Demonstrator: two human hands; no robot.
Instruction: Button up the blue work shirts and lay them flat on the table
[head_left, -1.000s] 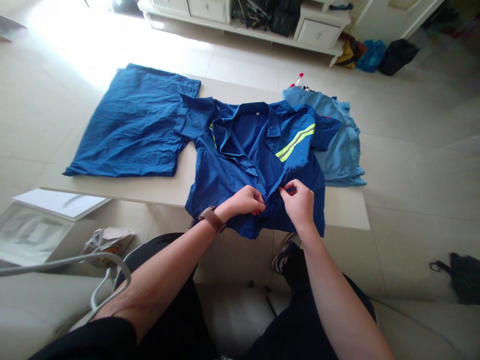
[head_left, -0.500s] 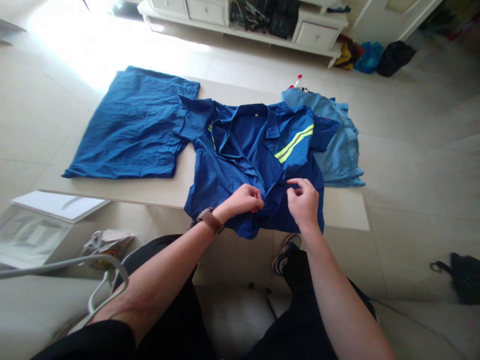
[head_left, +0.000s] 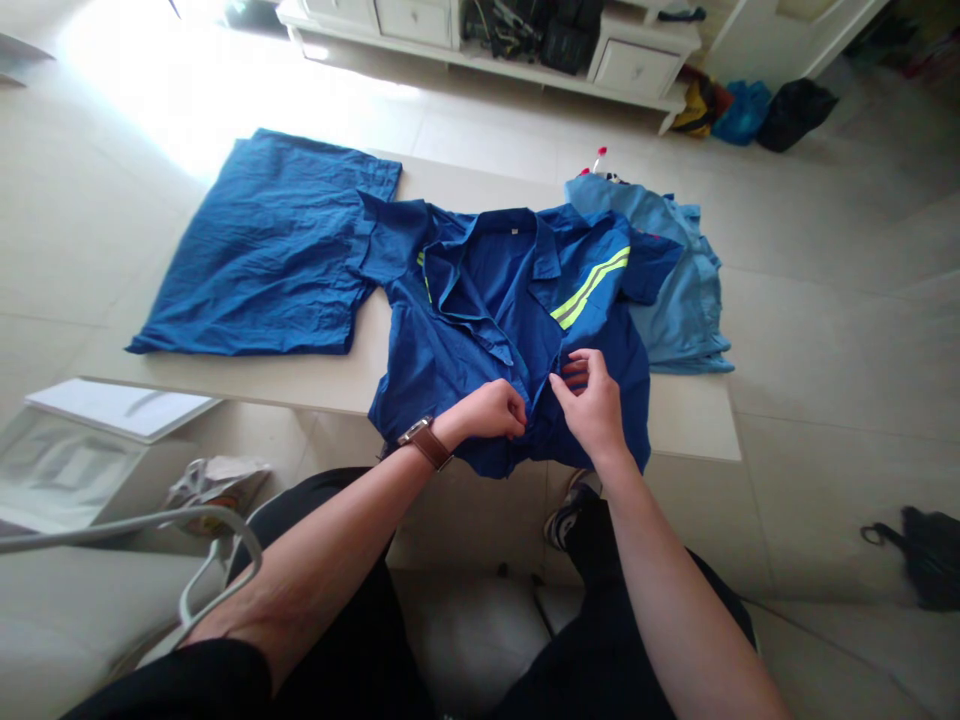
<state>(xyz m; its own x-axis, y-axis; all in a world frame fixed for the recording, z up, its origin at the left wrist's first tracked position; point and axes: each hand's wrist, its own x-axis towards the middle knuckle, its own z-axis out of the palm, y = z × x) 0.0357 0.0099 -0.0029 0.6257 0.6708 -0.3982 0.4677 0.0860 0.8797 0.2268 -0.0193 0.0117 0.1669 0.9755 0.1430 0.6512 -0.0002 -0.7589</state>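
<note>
A dark blue short-sleeved work shirt (head_left: 480,290) with a yellow-green reflective stripe (head_left: 589,288) lies face up on a pale table, its front unfastened. My left hand (head_left: 487,412) is shut on the shirt's front edge low down, near the hem. My right hand (head_left: 592,405) hovers at the opposite front edge, fingers curled and apart, touching or nearly touching the cloth. To the left lies a flat dark blue garment (head_left: 262,250). A light blue garment (head_left: 682,290) sits partly under the shirt's far right side.
The pale table's (head_left: 225,375) near edge runs just below the shirt. A white hanger (head_left: 225,550) lies at lower left. A white drawer cabinet (head_left: 487,40) stands beyond, with bags (head_left: 742,112) on the floor at upper right and a black bag (head_left: 926,555) at lower right.
My right hand has moved left and slightly up, back to the shirt's front edge. My left hand stays on the lower front edge, and the garments have not shifted.
</note>
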